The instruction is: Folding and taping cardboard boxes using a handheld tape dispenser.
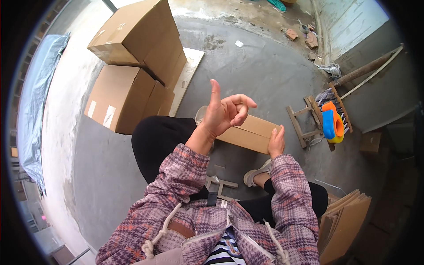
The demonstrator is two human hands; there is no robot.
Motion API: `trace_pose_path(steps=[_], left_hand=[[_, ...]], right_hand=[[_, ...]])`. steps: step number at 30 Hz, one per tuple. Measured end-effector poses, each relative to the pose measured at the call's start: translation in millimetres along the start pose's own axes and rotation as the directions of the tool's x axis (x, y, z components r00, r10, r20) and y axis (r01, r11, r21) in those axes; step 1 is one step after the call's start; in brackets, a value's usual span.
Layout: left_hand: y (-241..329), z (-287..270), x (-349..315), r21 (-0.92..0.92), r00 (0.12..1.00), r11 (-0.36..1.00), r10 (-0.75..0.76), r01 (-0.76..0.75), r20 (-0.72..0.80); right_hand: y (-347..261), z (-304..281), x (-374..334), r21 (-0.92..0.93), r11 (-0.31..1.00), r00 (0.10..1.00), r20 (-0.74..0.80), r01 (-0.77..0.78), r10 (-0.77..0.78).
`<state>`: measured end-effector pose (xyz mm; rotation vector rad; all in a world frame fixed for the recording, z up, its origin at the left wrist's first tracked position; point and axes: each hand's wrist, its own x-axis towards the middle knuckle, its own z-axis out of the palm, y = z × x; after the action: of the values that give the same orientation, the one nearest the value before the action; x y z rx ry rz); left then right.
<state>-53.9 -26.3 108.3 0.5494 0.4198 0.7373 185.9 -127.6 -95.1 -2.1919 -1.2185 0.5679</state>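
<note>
A long, narrow brown cardboard box lies in front of me between my knees, its top flaps meeting in a seam. My right hand grips the box's right end, fingers along the edge. Raised above the box's left end, my left hand holds nothing: the thumb points up, the index finger reaches out to the right and the other fingers are loosely bent. The left hand and wrist hide part of the box's left end.
Two large cartons stand stacked on a pale board at the left. A blue, orange and yellow tape dispenser rests by a wooden stool at the right. Flattened cardboard sheets lean at the lower right. Broken bricks lie far right.
</note>
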Motion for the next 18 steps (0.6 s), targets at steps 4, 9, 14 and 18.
trace_pose_path(steps=[4,9,14,18], left_hand=[[-5.5,-14.3,2.6,0.012,0.999,0.999,-0.040,0.039,0.034],[-0.9,-8.3,2.5,-0.008,0.996,1.000,-0.007,0.008,0.084],[-9.5,-21.2,7.8,0.023,0.998,1.000,0.021,-0.020,-0.058],[-8.6,-23.2,9.1,-0.018,1.000,1.000,0.000,0.000,-0.020]], right_hand=[[0.1,1.7,-0.2,-0.012,0.999,0.999,-0.022,0.034,-0.034],[-0.1,1.6,-1.9,0.012,0.998,0.997,-0.055,0.059,-0.059],[-2.1,1.3,-0.6,-0.006,0.999,0.999,-0.036,0.041,-0.041],[-2.5,0.2,-1.3,0.021,0.997,0.995,-0.062,0.074,-0.072]])
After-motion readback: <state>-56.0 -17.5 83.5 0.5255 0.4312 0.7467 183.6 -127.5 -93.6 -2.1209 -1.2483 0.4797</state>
